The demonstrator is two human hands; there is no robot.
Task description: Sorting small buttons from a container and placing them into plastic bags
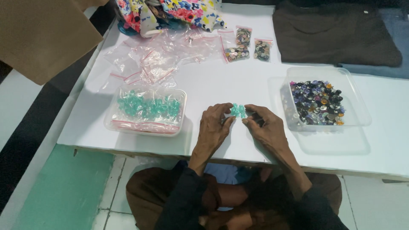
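My left hand [214,126] and my right hand [264,127] meet over the white table [238,81], fingertips together. Between them they pinch a small cluster of translucent teal beads [238,110], held just above the table surface. To the left stands a clear plastic tub [145,111] holding many of the same teal beads, with a clear bag inside it. To the right a second clear tub [320,100] is filled with mixed dark, purple and orange buttons.
Several empty clear zip bags [153,57] lie at the back left. Three small bags of buttons [247,46] sit at the back middle. Floral fabric [170,12], a dark brown folded garment [332,34] and a brown cardboard sheet [40,36] border the table.
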